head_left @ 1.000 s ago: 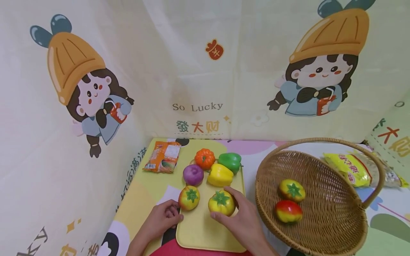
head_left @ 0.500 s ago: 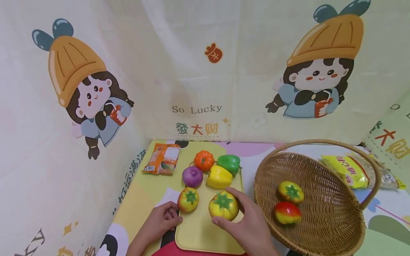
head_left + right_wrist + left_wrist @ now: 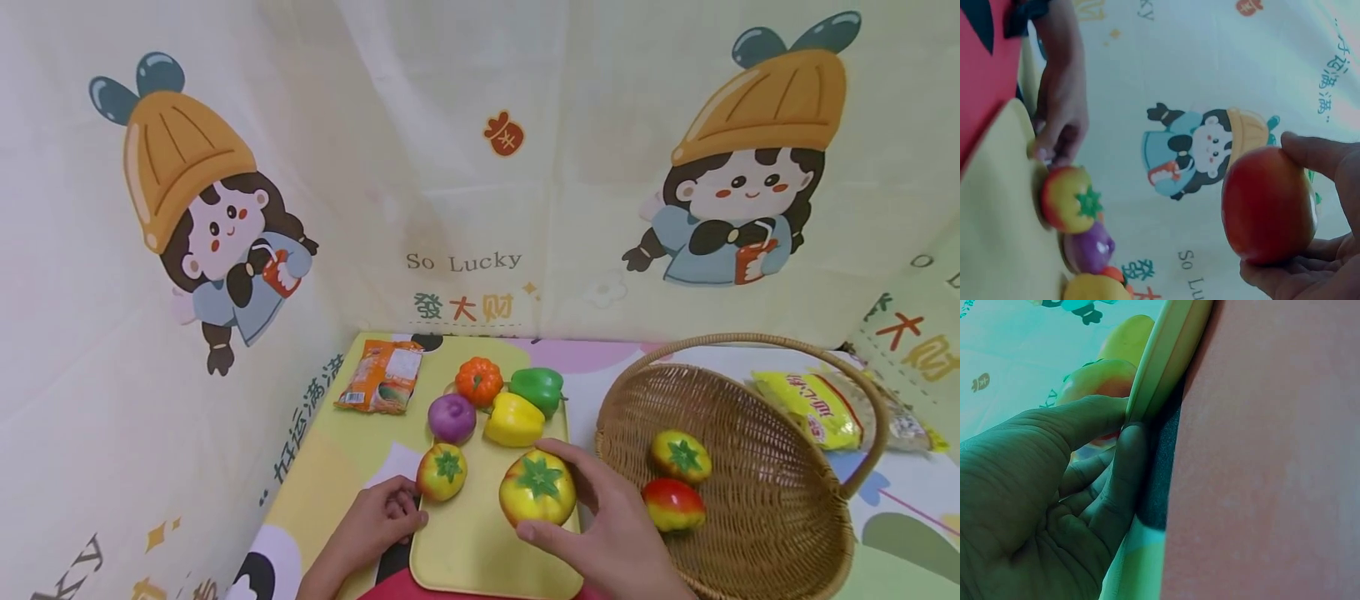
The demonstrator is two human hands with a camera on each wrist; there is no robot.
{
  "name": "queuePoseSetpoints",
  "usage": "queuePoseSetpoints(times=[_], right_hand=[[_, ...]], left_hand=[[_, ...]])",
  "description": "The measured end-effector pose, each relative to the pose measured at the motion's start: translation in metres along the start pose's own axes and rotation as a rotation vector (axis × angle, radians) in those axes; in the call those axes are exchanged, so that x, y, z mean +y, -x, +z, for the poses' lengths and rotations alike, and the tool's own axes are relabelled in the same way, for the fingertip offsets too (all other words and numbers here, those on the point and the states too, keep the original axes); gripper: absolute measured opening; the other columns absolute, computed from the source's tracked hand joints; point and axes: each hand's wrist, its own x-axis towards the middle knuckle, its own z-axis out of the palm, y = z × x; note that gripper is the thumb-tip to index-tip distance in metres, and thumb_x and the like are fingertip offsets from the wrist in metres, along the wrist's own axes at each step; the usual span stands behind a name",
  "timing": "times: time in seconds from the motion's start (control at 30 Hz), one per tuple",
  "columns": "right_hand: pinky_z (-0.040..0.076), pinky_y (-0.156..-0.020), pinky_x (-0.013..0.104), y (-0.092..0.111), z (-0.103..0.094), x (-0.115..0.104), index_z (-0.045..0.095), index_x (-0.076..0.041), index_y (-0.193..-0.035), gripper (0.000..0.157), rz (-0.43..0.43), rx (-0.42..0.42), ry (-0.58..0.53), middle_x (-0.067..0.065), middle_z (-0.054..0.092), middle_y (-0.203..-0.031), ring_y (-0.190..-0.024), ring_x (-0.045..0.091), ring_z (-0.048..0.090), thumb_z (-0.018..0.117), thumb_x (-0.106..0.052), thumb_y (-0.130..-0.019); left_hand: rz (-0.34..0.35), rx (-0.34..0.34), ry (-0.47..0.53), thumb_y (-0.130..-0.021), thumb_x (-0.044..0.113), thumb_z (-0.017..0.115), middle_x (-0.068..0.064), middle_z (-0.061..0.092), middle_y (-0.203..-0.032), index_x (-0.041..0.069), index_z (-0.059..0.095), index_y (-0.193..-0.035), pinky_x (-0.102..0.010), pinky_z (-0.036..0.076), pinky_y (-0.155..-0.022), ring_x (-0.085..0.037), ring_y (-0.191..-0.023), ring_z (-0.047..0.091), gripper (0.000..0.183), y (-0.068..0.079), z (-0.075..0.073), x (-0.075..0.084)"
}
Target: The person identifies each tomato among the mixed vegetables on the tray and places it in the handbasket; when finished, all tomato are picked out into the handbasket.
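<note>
In the head view my right hand [image 3: 611,525] grips a yellow-red toy persimmon [image 3: 538,492] with a green star-shaped leaf top, between thumb and fingers, raised over the right part of the yellow tray [image 3: 483,550]. Its red underside shows in the right wrist view. My left hand [image 3: 378,518] pinches the tray's left rim [image 3: 1160,369] between thumb and finger. Just beyond those fingers, a second toy persimmon [image 3: 442,472] sits at the tray's left edge. Behind it are a purple toy onion [image 3: 452,418], an orange toy pumpkin [image 3: 478,381], a yellow bell pepper [image 3: 514,419] and a green one [image 3: 537,391].
Right of the tray stands a handled wicker basket [image 3: 757,467], holding a toy persimmon [image 3: 681,456] and a red-yellow toy fruit [image 3: 673,504]. A yellow packet [image 3: 817,408] lies behind it. An orange packet [image 3: 382,375] lies at back left. Printed cloth walls surround the table.
My right hand has lifted the toy persimmon off the tray and shifted it rightward, closer to the head camera. The left hand stays at the tray's rim.
</note>
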Motion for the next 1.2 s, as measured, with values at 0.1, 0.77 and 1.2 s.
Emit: queuePoseSetpoints(times=[0.1, 0.77, 1.2], right_hand=[[0.05, -0.091, 0.03, -0.001, -0.009, 0.0, 0.056, -0.031, -0.131, 0.071, -0.05, -0.024, 0.004, -0.004, 0.061, -0.12, -0.102, 0.015, 0.063, 0.09, -0.037, -0.07], [0.052, -0.083, 0.028, -0.016, -0.099, 0.012, 0.051, -0.029, -0.14, 0.069, -0.328, -0.278, 0.31, -0.009, 0.06, -0.124, -0.101, 0.013, 0.061, 0.084, -0.033, -0.08], [0.053, -0.076, 0.03, -0.044, -0.149, 0.043, 0.053, -0.026, -0.139, 0.068, -0.277, -0.466, 0.394, -0.009, 0.061, -0.12, -0.096, 0.014, 0.06, 0.083, -0.028, -0.078]], left_hand=[[-0.002, -0.005, 0.01, -0.087, 0.029, 0.076, -0.001, 0.063, -0.078, 0.003, 0.061, -0.108, -0.028, 0.052, -0.059, -0.02, -0.059, 0.061, 0.036, 0.001, 0.0, 0.0], [0.021, 0.001, 0.009, -0.087, 0.027, 0.076, 0.0, 0.063, -0.078, 0.004, 0.061, -0.107, -0.03, 0.053, -0.054, -0.018, -0.058, 0.062, 0.034, 0.001, 0.0, -0.001], [0.035, -0.005, 0.007, -0.088, 0.028, 0.076, 0.0, 0.063, -0.077, 0.004, 0.061, -0.107, -0.029, 0.052, -0.054, -0.019, -0.058, 0.062, 0.034, 0.001, 0.0, -0.004]])
